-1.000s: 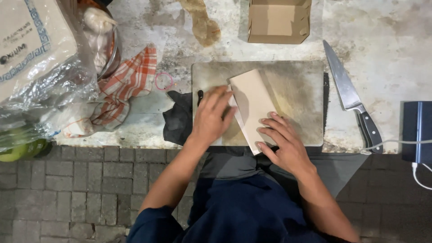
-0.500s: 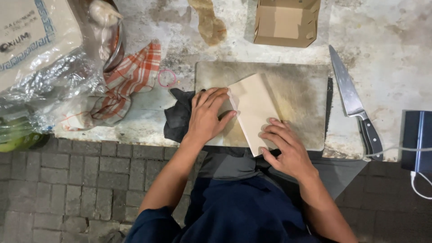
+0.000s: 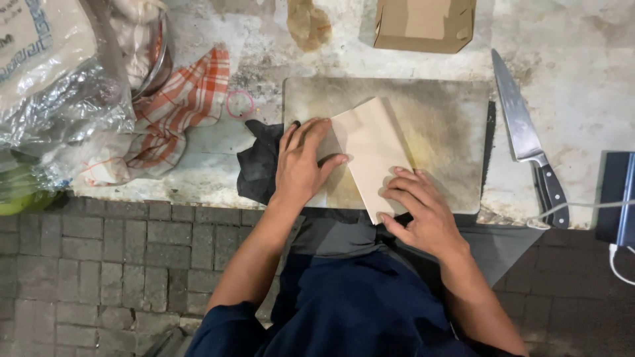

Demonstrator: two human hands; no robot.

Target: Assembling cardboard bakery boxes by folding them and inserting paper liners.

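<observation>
Head view, now. From my remote station I read 1 scene: a pale beige rectangular slab (image 3: 372,155) lies tilted on a worn grey rectangular cutting board (image 3: 443,125), its near end reaching past the board's front edge. Against the view 1 second ago, the slab sits at much the same slant and both hands have barely shifted; I judge the work is holding position rather than advancing. The left hand (image 3: 299,165) lies flat and open, fingers spread, thumb touching the slab's left edge, palm partly over a black crumpled cloth (image 3: 256,165). The right hand (image 3: 420,215) is open, fingertips pressing the slab's near right corner; it grips nothing. Both forearms come up from the bottom edge. On the stained white tabletop (image 3: 582,59): a steel kitchen knife with black handle (image 3: 529,142) well right of the board, a brown cardboard box (image 3: 423,23) beyond it, an orange checked cloth (image 3: 178,106) at left.
</observation>
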